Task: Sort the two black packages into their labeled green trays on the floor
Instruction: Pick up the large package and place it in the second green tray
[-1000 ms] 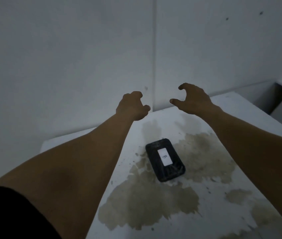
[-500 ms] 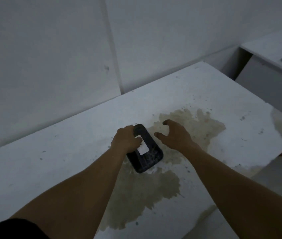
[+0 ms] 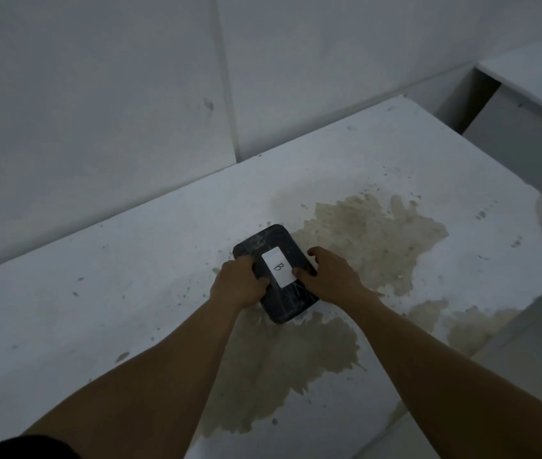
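One black package (image 3: 268, 243) lies flat on the white table (image 3: 97, 293), wrapped in shiny film, with a white label marked "B" on top. My left hand (image 3: 238, 283) grips its left long edge, fingers curled over the top. My right hand (image 3: 327, 274) grips the right long edge, thumb resting beside the label. Both hands hold the package, which still touches the table. No green tray and no second package are in sight.
A large brown stain (image 3: 362, 240) spreads over the table around and in front of the package. A white wall (image 3: 130, 94) rises right behind the table. A second white surface (image 3: 534, 77) stands at the far right, with a dark object at its edge.
Both hands came down from in front of the wall to the package. The left hand reached it first; now the right hand has also closed on it.
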